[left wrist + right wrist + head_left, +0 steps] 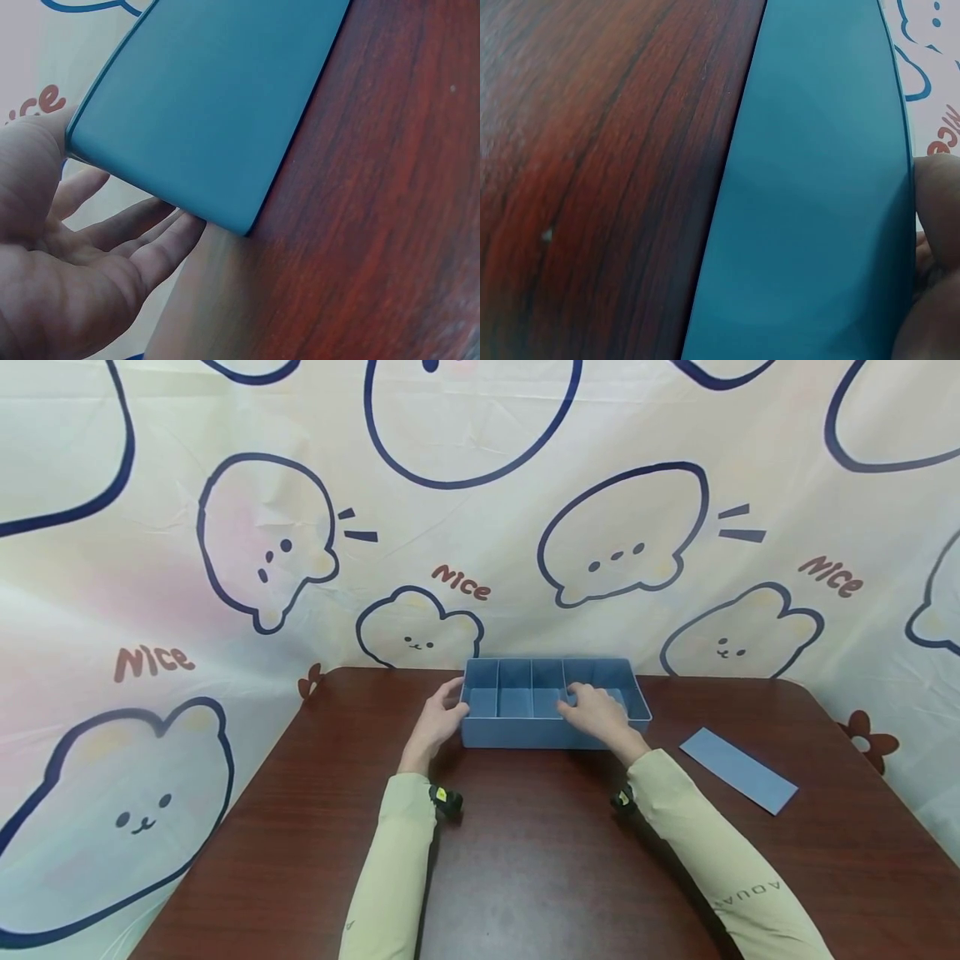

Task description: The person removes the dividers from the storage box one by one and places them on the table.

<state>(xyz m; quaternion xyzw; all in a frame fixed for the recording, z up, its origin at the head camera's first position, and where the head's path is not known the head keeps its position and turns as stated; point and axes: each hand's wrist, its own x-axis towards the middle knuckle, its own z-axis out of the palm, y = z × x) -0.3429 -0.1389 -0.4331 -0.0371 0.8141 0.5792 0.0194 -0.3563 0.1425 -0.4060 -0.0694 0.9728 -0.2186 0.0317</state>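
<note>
A blue open-topped box point(525, 734) stands on the table, split crosswise by several thin upright dividers. At its left end, my left hand point(437, 720) holds the wall near the front corner. The left wrist view shows that thumb going over the rim, with the fingers point(161, 255) against the outside of the end wall. My right hand point(600, 714) reaches over the front wall and pinches the rightmost visible divider point(564, 677) between thumb and fingers. Most of this hand is hidden behind the box's front wall point(810, 180) in the right wrist view.
A flat blue rectangular panel point(738, 770) lies on the dark wooden table point(525, 868), to the right of the box. Behind the table hangs a pale cloth point(510, 527) with cartoon outlines, close to the box's back wall.
</note>
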